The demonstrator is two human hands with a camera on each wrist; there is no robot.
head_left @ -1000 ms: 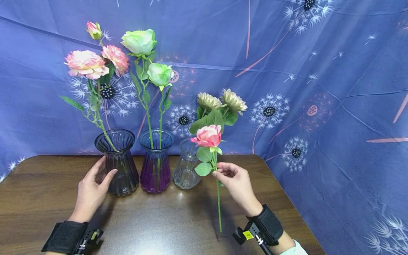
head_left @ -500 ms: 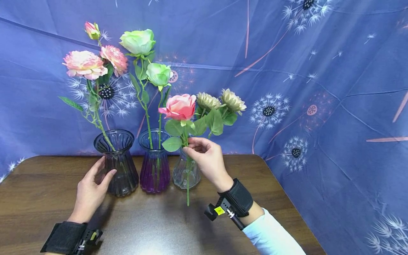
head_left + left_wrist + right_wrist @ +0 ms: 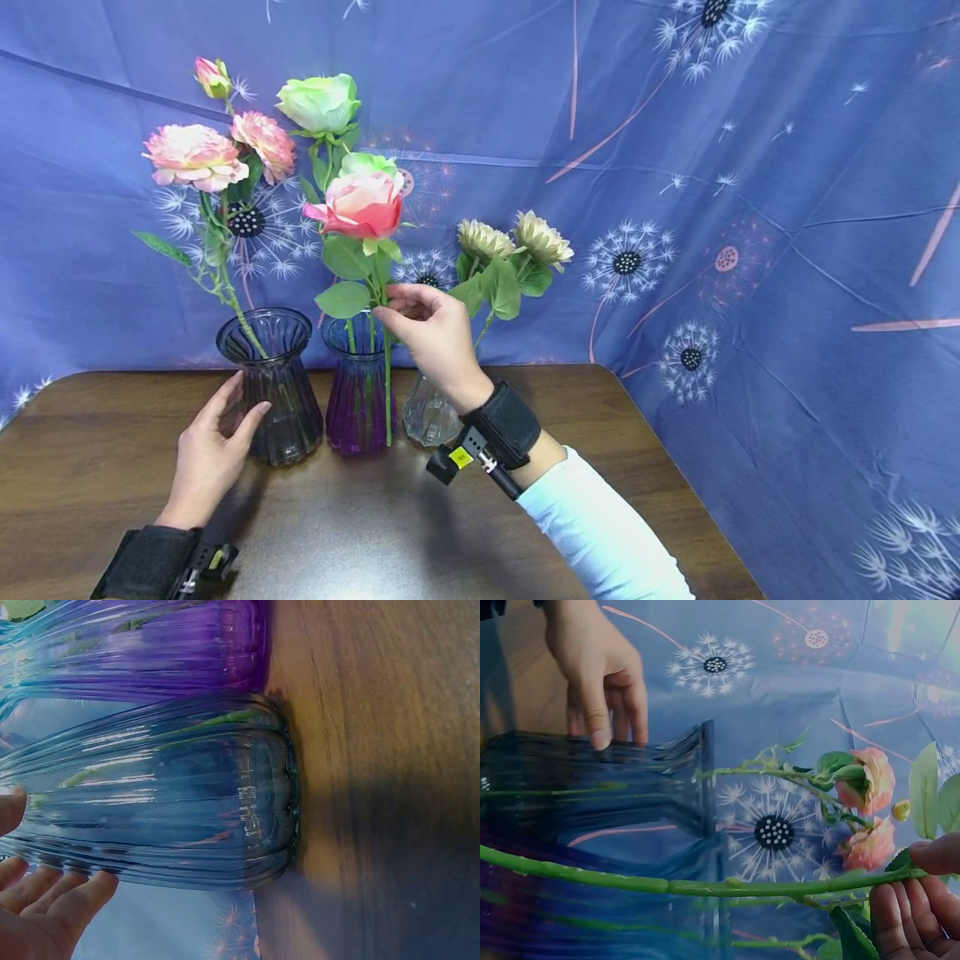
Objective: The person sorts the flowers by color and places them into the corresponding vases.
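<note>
My right hand (image 3: 431, 333) pinches the green stem of a pink rose (image 3: 360, 204) between thumb and fingers. The rose is upright before the purple-blue glass vase (image 3: 360, 408), its lower stem hanging in front of the glass. In the right wrist view the stem (image 3: 705, 887) runs across both vases. My left hand (image 3: 213, 450) touches the side of a dark grey glass vase (image 3: 285, 417), thumb at the front, fingertips along its edge. That vase holds pink flowers (image 3: 197, 157). Two green roses (image 3: 318, 102) stand in the purple-blue vase, the lower one partly hidden behind the pink rose.
A clear glass vase (image 3: 429, 412) with cream flowers (image 3: 543, 239) stands to the right, partly behind my right hand. The wooden table (image 3: 330, 533) ends at a blue dandelion-print cloth (image 3: 750, 317) behind. A black band with a camera is on each wrist.
My right hand has carried the pink rose left and upward, from the right of the clear vase to in front of the purple-blue vase. The left hand stays at the dark vase.
</note>
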